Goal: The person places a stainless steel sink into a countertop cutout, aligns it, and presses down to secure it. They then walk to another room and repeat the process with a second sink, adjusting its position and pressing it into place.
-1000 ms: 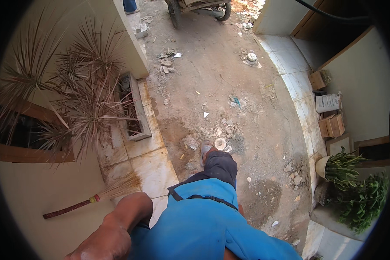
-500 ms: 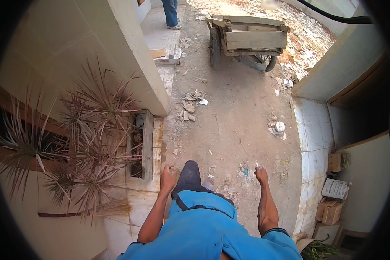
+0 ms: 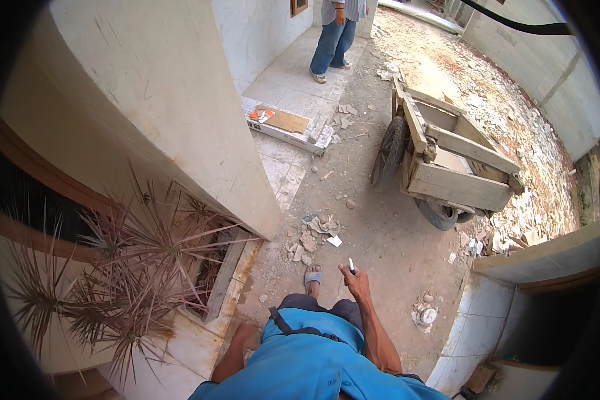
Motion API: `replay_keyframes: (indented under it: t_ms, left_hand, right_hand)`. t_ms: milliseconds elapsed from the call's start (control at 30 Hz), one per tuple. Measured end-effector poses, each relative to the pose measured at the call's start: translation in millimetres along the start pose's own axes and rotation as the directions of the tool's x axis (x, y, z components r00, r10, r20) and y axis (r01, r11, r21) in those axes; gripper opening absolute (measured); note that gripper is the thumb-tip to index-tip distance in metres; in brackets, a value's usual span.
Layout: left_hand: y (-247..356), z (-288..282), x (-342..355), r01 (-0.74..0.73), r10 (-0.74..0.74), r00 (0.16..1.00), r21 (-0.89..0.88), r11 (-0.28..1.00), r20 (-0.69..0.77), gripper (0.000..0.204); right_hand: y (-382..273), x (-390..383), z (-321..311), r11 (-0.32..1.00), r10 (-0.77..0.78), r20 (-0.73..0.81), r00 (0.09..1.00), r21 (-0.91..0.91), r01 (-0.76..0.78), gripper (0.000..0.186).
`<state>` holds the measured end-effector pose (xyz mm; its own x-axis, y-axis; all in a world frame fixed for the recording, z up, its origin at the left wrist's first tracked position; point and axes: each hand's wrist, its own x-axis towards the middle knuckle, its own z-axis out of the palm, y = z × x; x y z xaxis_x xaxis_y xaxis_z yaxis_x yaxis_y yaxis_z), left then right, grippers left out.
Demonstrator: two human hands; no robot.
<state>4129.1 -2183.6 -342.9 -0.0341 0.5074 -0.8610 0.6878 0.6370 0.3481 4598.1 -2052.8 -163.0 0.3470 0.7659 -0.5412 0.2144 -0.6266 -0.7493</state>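
Head view: between the fingertips of the right hand [image 3: 357, 283], a small white stick [image 3: 351, 265] is pinched, held out ahead of the blue shirt [image 3: 307, 363] and above the dirt path [image 3: 373, 230]. The left hand [image 3: 248, 335] is held low beside the shirt, near the edge of the tiles; whether its fingers are spread or curled cannot be told, as they are blurred. Nothing can be made out in it.

Just ahead of the body, a foot in a sandal [image 3: 313, 276] is set on the path, near a heap of rubble [image 3: 305, 243] by which a white scrap [image 3: 335, 241] is seen. Farther off to the right, a wooden cart [image 3: 457, 187] is parked on its wheels, well apart from the hands, with broken debris [image 3: 543, 180] strewn beyond it.

On the left, a spiky reddish plant [image 3: 170, 250] is spread over a planter [image 3: 228, 277], beside a pale pillar [image 3: 180, 120]. Past the pillar, a long flat box [image 3: 292, 138] is laid on the tiled floor [image 3: 287, 83], a brown board [image 3: 283, 120] and an orange packet [image 3: 261, 116] being carried on it. Behind it, another person in jeans [image 3: 330, 50] is seen standing.
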Motion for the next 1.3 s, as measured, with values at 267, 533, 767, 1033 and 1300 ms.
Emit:
replay_keyframes:
  t_ms: [267,533,767,1033,1300]
  left_hand:
    - [423.4,-103.5,63.4,-0.518,0.431,0.847,-0.294,0.804,-0.313,0.042]
    - [443.7,-91.6,180.9,-0.039,-0.043,0.955,-0.266,0.963,-0.295,0.044]
    - [462.5,-58.3,179.6,-0.188,0.177,0.975,-0.072,0.98,-0.134,0.046]
    - [563.5,-100.9,262.6,0.029,-0.234,0.954,-0.718,0.696,-0.188,0.065]
    - [586.8,-269.9,338.4,0.058,-0.53,0.848,-0.988,0.144,-0.027,0.072]
  right_hand:
    - [-154.5,166.9,-39.2,0.961,-0.2,0.0,0.98,0.195,0.196,0.068]
    - [-316.0,375.2,-113.7,0.967,-0.202,-0.011,0.979,0.154,0.201,0.082]
    - [-460.8,556.4,-113.5,0.895,-0.401,0.273,0.874,-0.087,0.438,0.063]
    - [-607.7,628.5,82.4,0.782,-0.338,0.668,0.663,-0.192,0.593,0.052]
    - [-663.1,751.5,304.1,0.413,-0.297,0.802,0.519,-0.382,0.827,0.056]
